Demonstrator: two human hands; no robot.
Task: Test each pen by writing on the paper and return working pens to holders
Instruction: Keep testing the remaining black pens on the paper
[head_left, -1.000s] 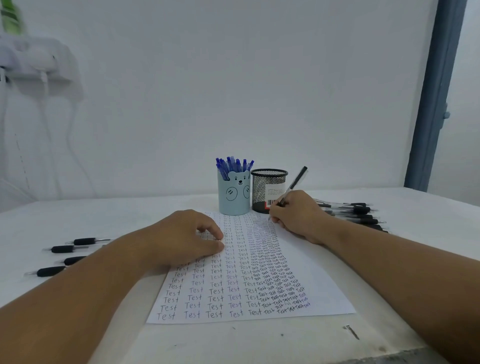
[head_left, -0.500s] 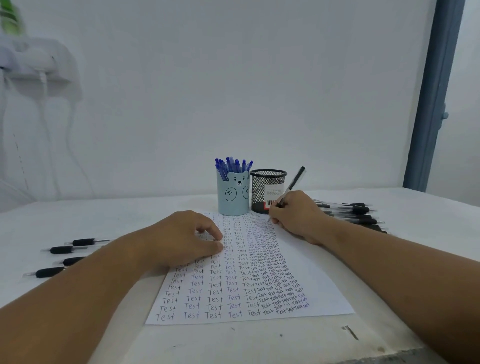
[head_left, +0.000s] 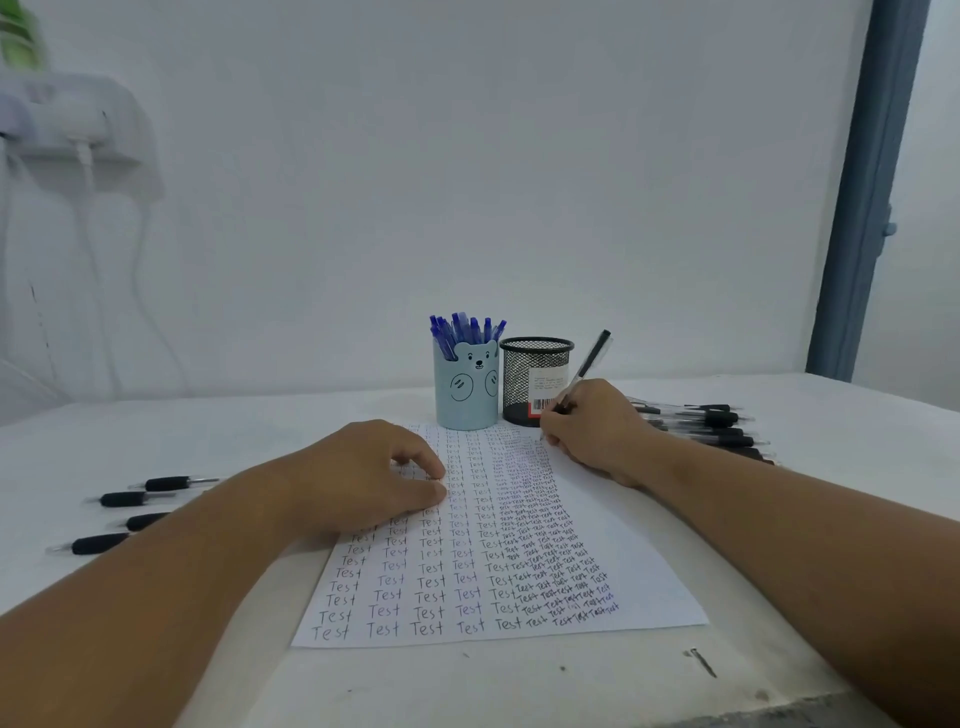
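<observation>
Head view, nearest first: the paper (head_left: 639, 582) lies flat, crowded with "Test". On its left part the left hand (head_left: 363, 475) rests, fingers loosely curled, pinning it. Farther back the right hand (head_left: 597, 431) pinches a black pen (head_left: 589, 364), tip at the sheet's top edge, before the mesh holder (head_left: 535, 382). Light, steady strokes on bare paper would show ink best.

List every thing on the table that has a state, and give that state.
Black pen: gripped by right hand, tip on paper.
Paper: flat, mostly filled with "Test", held down by left hand.
Bear holder: upright, full of blue pens.
Mesh holder: upright, no pens showing.
Right pile of pens: lying loose.
Left pens: four, lying apart.
</observation>
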